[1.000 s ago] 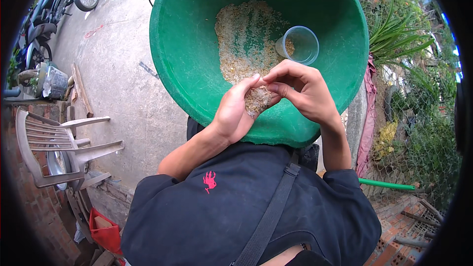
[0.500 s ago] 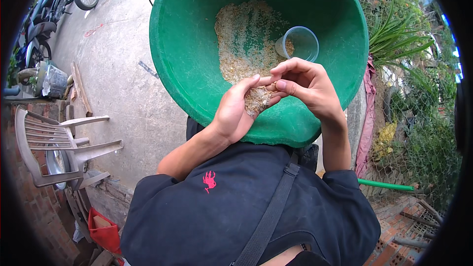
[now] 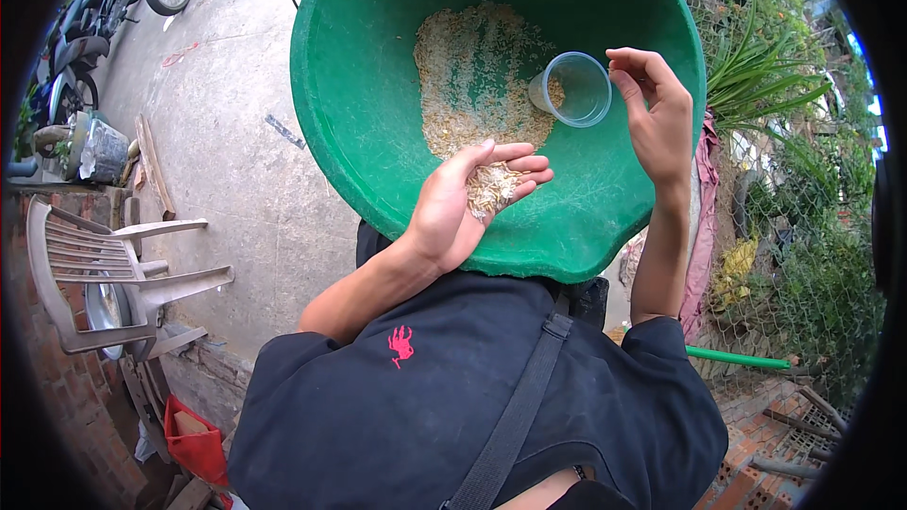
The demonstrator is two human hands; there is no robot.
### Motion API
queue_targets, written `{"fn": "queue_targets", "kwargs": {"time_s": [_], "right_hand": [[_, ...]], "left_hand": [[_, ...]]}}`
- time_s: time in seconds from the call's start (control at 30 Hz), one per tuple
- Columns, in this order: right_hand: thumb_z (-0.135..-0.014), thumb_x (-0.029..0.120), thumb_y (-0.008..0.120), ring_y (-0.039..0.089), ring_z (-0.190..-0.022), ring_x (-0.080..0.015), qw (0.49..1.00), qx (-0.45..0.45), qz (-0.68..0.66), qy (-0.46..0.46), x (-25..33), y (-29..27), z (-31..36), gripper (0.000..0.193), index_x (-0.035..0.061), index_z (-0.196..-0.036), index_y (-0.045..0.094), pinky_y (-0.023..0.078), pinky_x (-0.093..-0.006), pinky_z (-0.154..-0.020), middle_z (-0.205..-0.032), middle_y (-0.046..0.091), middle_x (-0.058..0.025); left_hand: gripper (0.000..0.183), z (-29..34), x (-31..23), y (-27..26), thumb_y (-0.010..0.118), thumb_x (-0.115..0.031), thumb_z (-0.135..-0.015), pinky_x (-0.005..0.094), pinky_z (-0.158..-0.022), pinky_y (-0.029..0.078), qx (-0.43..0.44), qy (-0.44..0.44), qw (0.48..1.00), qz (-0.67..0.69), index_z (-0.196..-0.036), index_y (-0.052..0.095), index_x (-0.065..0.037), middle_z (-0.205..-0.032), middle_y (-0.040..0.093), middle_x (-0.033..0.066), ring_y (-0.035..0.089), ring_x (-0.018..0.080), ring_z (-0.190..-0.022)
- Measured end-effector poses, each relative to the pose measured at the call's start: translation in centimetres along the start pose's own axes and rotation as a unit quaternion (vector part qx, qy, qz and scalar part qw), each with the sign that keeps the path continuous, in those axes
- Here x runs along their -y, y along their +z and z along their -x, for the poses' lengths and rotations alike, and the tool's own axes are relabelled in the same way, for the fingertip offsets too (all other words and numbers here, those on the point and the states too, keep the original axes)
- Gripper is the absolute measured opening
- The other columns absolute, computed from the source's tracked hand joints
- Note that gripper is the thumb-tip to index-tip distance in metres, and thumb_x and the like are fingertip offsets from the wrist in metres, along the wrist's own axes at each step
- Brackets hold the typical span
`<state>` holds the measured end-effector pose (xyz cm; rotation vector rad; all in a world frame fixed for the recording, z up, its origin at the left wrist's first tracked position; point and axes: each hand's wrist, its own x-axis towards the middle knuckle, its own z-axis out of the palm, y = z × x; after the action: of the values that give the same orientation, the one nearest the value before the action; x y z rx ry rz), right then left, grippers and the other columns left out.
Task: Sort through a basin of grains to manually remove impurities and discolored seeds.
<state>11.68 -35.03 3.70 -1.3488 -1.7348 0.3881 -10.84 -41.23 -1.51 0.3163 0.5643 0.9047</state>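
My left hand [image 3: 441, 212] is cupped palm up over the near part of a large green tub [image 3: 373, 85], its fingers together and pointing right. A small heap of husky grain [image 3: 488, 191] rests in that palm. To the right, my right hand [image 3: 661, 123] is raised above the tub with thumb and forefinger pinched. Whatever is between those fingertips is too small to make out. Just left of them a clear plastic cup [image 3: 588, 94] lies tilted in the tub, some grain at its bottom. More grain [image 3: 439, 85] is spread across the tub floor.
A plastic armchair [image 3: 104, 264] and a red bag [image 3: 194, 444] are at the left. Motorbikes [image 3: 80, 57] stand at the far left on concrete. Along the right runs a wire fence [image 3: 756, 302] with plants, and a green pole [image 3: 742, 357] sticks out near it.
My right hand has moved from over the left palm to the right and away from me, beside the cup. The left hand stays in place, its grain now more in view.
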Motion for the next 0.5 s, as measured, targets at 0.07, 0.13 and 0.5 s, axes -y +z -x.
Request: {"fn": "queue_targets", "kwargs": {"time_s": [0.07,0.13,0.5], "right_hand": [[-0.091,-0.003,0.061,0.068,-0.091,-0.0142,1.000,0.003,0.013,0.009,-1.4,-0.4,-0.5,0.017,-0.0010,-0.107,0.067,0.053,-0.0272,-0.083,-0.097,0.070,-0.0090],[-0.091,-0.003,0.062,0.068,-0.091,-0.0148,0.999,0.005,0.028,0.021,-2.4,-0.4,-0.2,0.017,-0.0012,-0.107,0.068,0.054,-0.0276,-0.083,-0.096,0.071,-0.0093],[-0.092,0.000,0.063,0.069,-0.088,-0.0129,0.997,0.021,-0.048,0.056,-3.0,-0.1,0.1,0.016,-0.0014,-0.106,0.069,0.053,-0.0258,-0.083,-0.094,0.073,-0.0076]], "left_hand": [[0.048,0.0,0.0,0.1,0.031,-0.024,-0.106,0.0389,-0.106,0.047,-0.003,0.001,1.000,-0.006,-0.127,0.051,0.015,-0.120,0.063,0.0247,0.060,0.0350,-0.118],[0.049,-0.1,0.1,0.2,0.031,-0.024,-0.106,0.0384,-0.105,0.047,0.002,0.005,1.000,-0.014,-0.128,0.051,0.015,-0.119,0.064,0.0246,0.060,0.0347,-0.118],[0.052,-0.3,0.5,-0.2,0.030,-0.027,-0.107,0.0386,-0.104,0.048,0.009,0.000,1.000,0.004,-0.128,0.050,0.015,-0.120,0.063,0.0254,0.060,0.0348,-0.119]]}}
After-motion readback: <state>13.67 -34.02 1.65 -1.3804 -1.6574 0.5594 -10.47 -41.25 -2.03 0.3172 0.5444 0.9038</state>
